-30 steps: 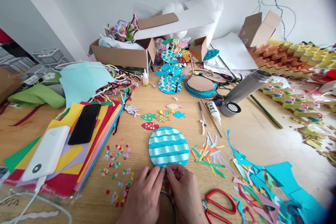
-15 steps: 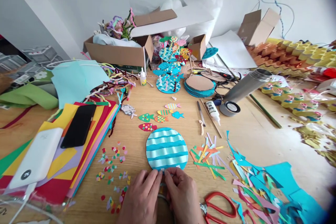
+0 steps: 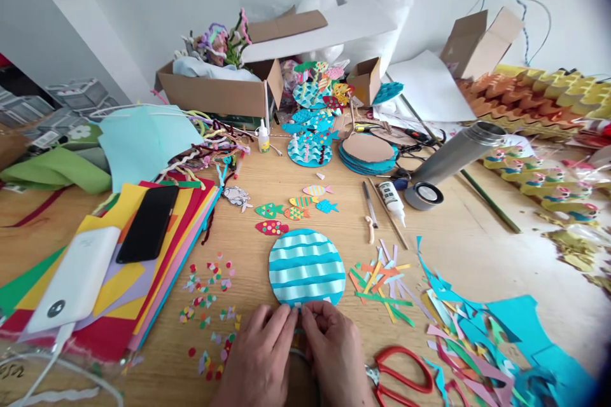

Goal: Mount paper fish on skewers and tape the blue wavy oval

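Observation:
A round blue paper disc point(image 3: 305, 281) lies flat before me, crossed by several wavy light blue paper strips point(image 3: 308, 255). At its near edge, my left hand point(image 3: 262, 350) has its fingers pressed together on a light blue strip, of which only bits show. My right hand point(image 3: 334, 350) pinches the same strip close beside it, thumb and index finger at the rim. The fingers hide most of this strip. Just beyond the disc are several patterned paper fish point(image 3: 272, 227). Red-handled scissors point(image 3: 401, 370) rest right of my right hand.
Confetti dots point(image 3: 210, 299) lie left, thin paper strips point(image 3: 382, 280) and blue scraps point(image 3: 515, 324) right. A phone point(image 3: 147, 222) and white power bank point(image 3: 79, 280) sit on coloured paper. Farther back are a glue bottle point(image 3: 391, 200), steel flask point(image 3: 458, 152), stacked discs point(image 3: 367, 152) and boxes point(image 3: 219, 92).
The whole view has shifted slightly to the right in the picture as the head moved. Both hands stay at the disc's near edge, their fingers almost unchanged.

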Action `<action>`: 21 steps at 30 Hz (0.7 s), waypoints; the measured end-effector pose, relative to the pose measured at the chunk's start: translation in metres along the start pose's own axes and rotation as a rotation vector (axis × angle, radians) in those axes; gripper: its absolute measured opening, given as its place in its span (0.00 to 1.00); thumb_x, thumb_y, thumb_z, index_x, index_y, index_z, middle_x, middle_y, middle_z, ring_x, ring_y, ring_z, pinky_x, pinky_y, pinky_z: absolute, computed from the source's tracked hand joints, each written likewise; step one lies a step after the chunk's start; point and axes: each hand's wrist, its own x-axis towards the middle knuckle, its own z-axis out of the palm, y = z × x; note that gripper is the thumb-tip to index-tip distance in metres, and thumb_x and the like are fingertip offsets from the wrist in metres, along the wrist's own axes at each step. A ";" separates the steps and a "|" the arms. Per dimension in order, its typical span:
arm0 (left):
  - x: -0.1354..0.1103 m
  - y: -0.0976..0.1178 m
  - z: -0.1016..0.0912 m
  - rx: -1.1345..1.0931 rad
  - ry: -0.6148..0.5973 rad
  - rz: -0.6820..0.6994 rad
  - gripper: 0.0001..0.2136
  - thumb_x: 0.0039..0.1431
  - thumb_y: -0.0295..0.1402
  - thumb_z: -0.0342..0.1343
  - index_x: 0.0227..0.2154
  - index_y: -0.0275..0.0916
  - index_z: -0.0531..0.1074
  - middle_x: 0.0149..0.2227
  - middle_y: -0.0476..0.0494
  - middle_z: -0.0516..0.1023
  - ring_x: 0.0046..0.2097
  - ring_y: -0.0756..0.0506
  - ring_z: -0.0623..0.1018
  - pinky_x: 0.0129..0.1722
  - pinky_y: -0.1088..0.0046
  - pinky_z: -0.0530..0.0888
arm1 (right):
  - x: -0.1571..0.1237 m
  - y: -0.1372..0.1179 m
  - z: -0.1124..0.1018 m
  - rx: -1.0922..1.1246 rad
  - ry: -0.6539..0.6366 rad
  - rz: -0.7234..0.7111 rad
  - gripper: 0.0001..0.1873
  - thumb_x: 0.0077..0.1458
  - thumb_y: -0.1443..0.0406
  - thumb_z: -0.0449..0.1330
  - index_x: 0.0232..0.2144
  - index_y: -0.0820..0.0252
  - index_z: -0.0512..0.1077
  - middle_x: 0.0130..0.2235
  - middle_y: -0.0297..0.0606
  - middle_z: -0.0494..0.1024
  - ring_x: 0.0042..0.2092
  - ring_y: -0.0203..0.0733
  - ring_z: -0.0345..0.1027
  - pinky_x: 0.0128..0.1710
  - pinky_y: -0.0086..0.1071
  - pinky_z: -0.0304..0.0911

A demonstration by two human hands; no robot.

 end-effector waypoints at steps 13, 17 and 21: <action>-0.001 0.000 -0.001 -0.021 0.028 -0.026 0.21 0.50 0.20 0.44 0.47 0.32 0.71 0.44 0.42 0.77 0.37 0.44 0.72 0.35 0.68 0.74 | -0.003 -0.003 0.002 0.136 -0.007 0.006 0.18 0.51 0.51 0.54 0.25 0.61 0.70 0.13 0.29 0.64 0.14 0.31 0.51 0.12 0.25 0.45; 0.000 0.000 -0.001 -0.030 0.035 -0.028 0.19 0.52 0.21 0.44 0.46 0.33 0.71 0.44 0.42 0.77 0.37 0.44 0.72 0.34 0.67 0.74 | -0.001 -0.002 0.003 0.109 -0.005 -0.001 0.18 0.52 0.52 0.54 0.25 0.61 0.71 0.13 0.29 0.64 0.14 0.30 0.52 0.12 0.25 0.45; 0.000 0.000 0.000 -0.038 0.046 -0.029 0.19 0.52 0.21 0.44 0.46 0.32 0.71 0.43 0.41 0.77 0.36 0.44 0.72 0.34 0.68 0.73 | 0.001 0.003 0.004 0.057 0.001 -0.015 0.18 0.53 0.53 0.53 0.26 0.61 0.71 0.13 0.29 0.65 0.13 0.30 0.52 0.12 0.25 0.45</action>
